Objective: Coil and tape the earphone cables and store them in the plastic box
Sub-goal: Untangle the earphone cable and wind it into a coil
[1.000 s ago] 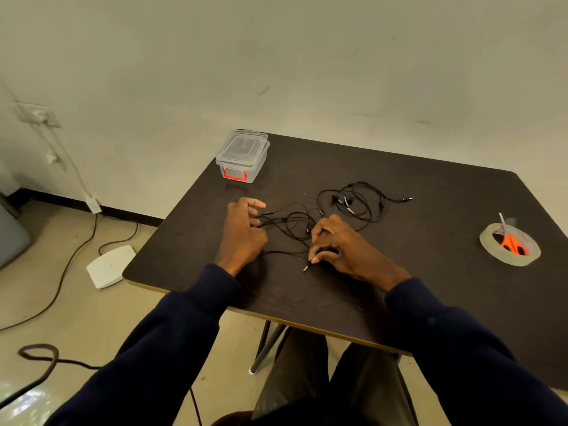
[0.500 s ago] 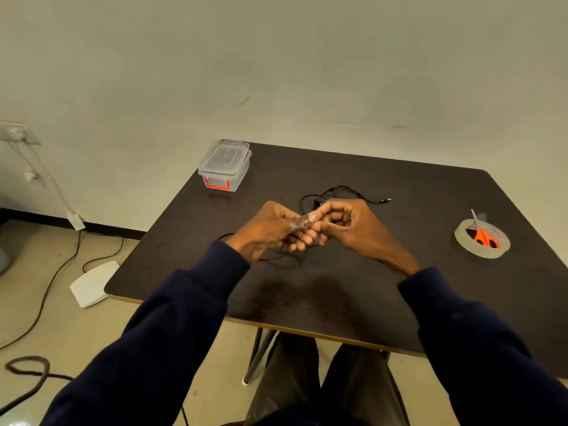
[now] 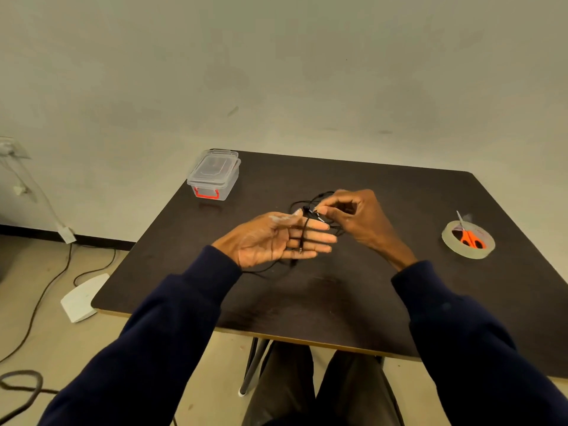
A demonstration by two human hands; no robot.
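A thin black earphone cable (image 3: 305,232) hangs across the flat fingers of my left hand (image 3: 273,239), its plug end dangling over the palm side; the thumb seems to press it at the top. My right hand (image 3: 353,218) pinches the same cable just right of the left fingertips. More black cable (image 3: 310,200) loops on the dark table (image 3: 338,302) behind my hands, partly hidden by them. The clear plastic box (image 3: 214,173) with a red latch stands lidded at the table's far left corner.
A roll of clear tape (image 3: 468,239) lies at the table's right side with orange scissors (image 3: 468,236) resting in its hole. On the floor to the left are a white device (image 3: 80,298) and loose cords. The wall stands just behind the table.
Both hands lifted off the table with a cable. My left hand has opened flat, palm up, with the cable draped over its fingers, and my right hand has drawn slightly right.
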